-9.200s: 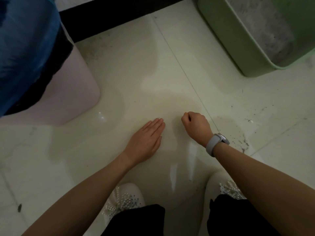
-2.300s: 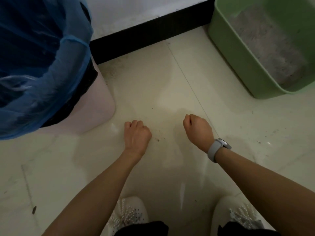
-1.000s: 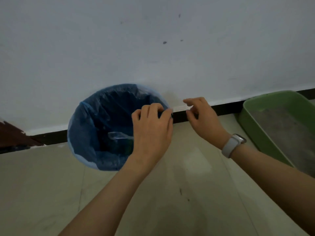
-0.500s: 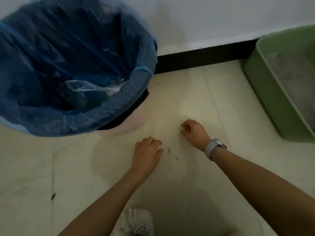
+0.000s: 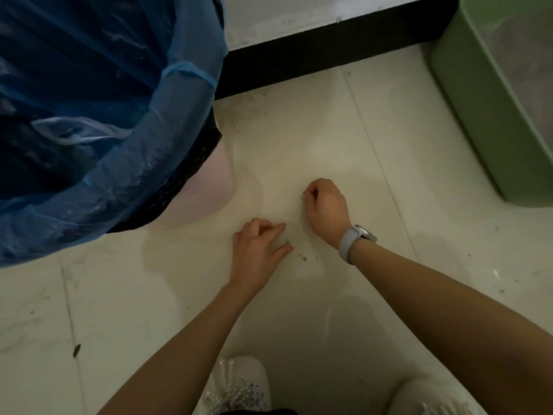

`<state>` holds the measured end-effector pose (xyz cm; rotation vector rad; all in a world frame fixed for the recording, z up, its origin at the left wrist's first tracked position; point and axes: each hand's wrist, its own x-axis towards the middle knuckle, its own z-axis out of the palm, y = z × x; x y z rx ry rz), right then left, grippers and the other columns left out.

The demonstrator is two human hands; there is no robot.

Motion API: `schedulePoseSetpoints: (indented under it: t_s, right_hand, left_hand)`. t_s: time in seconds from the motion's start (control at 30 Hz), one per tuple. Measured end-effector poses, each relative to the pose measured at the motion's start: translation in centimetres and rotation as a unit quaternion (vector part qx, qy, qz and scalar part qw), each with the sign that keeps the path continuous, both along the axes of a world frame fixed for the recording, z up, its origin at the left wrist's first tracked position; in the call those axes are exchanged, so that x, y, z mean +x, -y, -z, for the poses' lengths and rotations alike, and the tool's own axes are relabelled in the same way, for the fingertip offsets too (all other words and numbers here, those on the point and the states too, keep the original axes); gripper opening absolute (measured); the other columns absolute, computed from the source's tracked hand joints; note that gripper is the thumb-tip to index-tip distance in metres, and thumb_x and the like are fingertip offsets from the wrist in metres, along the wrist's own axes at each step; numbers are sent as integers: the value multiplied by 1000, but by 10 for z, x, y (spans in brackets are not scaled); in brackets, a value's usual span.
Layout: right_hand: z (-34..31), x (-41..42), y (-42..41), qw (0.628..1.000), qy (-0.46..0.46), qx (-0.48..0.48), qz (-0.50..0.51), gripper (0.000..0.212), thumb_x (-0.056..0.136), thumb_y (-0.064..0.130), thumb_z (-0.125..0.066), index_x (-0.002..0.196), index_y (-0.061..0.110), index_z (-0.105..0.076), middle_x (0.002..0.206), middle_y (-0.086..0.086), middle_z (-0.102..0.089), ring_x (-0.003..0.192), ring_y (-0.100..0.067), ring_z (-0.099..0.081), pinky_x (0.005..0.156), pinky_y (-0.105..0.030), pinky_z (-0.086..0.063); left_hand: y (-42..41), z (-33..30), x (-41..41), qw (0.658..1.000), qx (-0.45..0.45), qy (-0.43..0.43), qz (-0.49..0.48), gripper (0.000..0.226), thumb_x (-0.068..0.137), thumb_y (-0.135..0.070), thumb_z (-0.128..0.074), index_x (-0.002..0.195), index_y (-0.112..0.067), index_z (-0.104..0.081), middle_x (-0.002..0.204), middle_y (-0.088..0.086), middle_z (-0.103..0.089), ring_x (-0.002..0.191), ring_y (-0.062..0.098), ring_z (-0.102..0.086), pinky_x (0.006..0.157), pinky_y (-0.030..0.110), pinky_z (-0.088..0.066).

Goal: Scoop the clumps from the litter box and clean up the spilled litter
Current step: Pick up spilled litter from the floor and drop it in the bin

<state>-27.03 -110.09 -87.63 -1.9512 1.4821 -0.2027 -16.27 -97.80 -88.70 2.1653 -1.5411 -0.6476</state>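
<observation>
My left hand (image 5: 257, 250) rests on the pale floor tile with its fingers loosely curled. Its index finger and thumb are spread a little around a tiny grain. A few dark bits of spilled litter (image 5: 303, 259) lie just to the right of it. My right hand (image 5: 326, 211), with a grey watch on the wrist, is curled into a fist on the tile slightly farther away; nothing shows inside it. The green litter box (image 5: 478, 115) stands at the right edge, with grey litter (image 5: 532, 55) inside.
A pink bin (image 5: 215, 187) lined with a blue bag (image 5: 89, 115) stands close on the left. A black baseboard (image 5: 329, 46) runs along the wall behind. More specks (image 5: 496, 283) dot the tile at the right. My white shoes (image 5: 239, 384) are at the bottom.
Both hands came down from the bin's rim to the floor between bin and litter box. Since half a second ago the view has closed in; the hands sit in much the same spot.
</observation>
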Motion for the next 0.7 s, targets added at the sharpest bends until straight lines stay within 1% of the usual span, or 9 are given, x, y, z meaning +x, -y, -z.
schedulePoseSetpoints:
  t_s: [0.07,0.17,0.27,0.37,0.43,0.5,0.57,0.63,0.7]
  right_hand:
    - [-9,-10,-2,992,98,49,59,11,90,4,-48,93,-3,-56,86,-9,-54,77,-23,-49,64,-18,-32]
    - [-18,-26,-12,979,141,119,85,5,87,3,-54,86,8,-56,72,8,-51,65,-5,-48,57,-6,-36]
    - [-17,-39,-26,955,180,210,106,15,86,-2,-54,86,12,-59,71,5,-55,65,-12,-51,63,-17,-44]
    - [-15,-52,-37,943,188,246,122,19,87,-5,-49,86,9,-62,69,2,-57,63,-12,-51,58,-14,-44]
    - [-12,-61,-41,968,128,202,78,18,88,-1,-50,90,10,-64,77,3,-59,70,-12,-52,63,-12,-41]
    - [-9,-69,-46,990,68,121,7,16,88,2,-51,96,5,-65,89,-4,-62,78,-15,-53,69,-12,-39]
    - [-7,-77,-55,994,25,2,-106,20,88,7,-49,98,1,-65,92,-13,-61,80,-24,-55,75,-25,-42]
    - [-3,-87,-68,956,-50,-142,-252,32,86,20,-44,103,3,-65,100,-15,-63,89,-31,-58,79,-36,-44]
    - [5,-99,-83,901,-97,-190,-379,43,89,27,-40,120,4,-59,124,-14,-58,114,-31,-54,96,-43,-37]
  left_hand:
    - [-7,5,-1,999,-15,25,32,51,73,-51,-54,107,-16,-70,101,7,-59,96,17,-44,84,30,-32]
    - [-20,14,-9,994,-24,88,55,49,79,-49,-50,110,-15,-68,112,11,-59,105,24,-41,89,36,-30]
    - [-29,19,-18,986,-36,142,77,44,82,-44,-49,112,-17,-67,116,13,-60,108,27,-42,90,40,-31]
    - [-32,21,-19,978,-63,167,112,40,82,-42,-52,111,-18,-67,113,12,-61,106,26,-43,91,42,-32]
    - [-32,21,-18,976,-82,162,122,37,83,-40,-54,108,-18,-69,111,11,-62,105,25,-44,91,42,-34]
    - [-32,20,-17,978,-96,142,120,33,84,-35,-54,106,-16,-70,107,10,-63,103,24,-45,89,40,-35]
    - [-33,18,-16,982,-98,127,104,32,85,-30,-52,107,-12,-69,106,11,-63,103,23,-46,89,39,-36]
    - [-36,15,-16,985,-78,128,83,36,87,-25,-48,112,-6,-65,111,13,-61,108,25,-45,91,38,-35]
    - [-41,13,-13,986,-63,138,71,40,88,-21,-42,117,-1,-61,120,17,-58,116,26,-43,97,41,-34]
